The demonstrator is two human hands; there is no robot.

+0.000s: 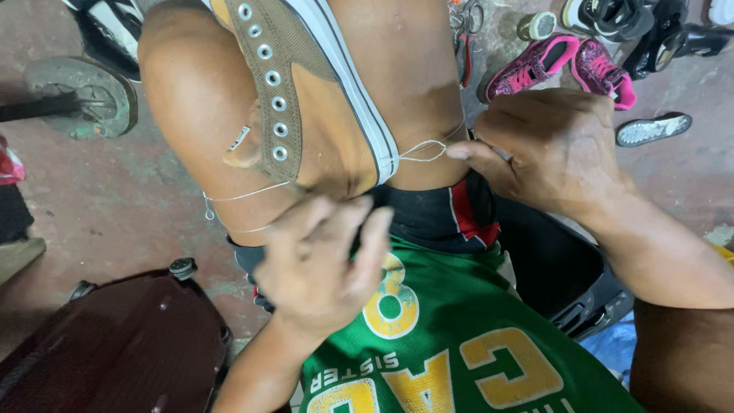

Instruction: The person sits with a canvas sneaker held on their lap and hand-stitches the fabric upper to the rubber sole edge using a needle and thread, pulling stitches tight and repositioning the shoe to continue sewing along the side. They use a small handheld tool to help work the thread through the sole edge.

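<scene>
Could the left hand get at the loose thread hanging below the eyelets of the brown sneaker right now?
Probably yes. The left hand sits just under the brown sneaker, and the loose thread lies in open view beside it, with nothing in between.

Right hand (pixel 547 149) pinched shut, left hand (pixel 325 264) loosely curled.

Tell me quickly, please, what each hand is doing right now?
Left hand: fingers curled against the heel of the tan canvas shoe, steadying it; whether it grips cannot be told.
Right hand: closed, pinching the white thread pulled from the sole.

Shoe repair workshop, stained concrete floor (pixel 115 199), loose shoes (pixel 562 69) scattered about, sneaker (pixel 306 84) being stitched
</scene>
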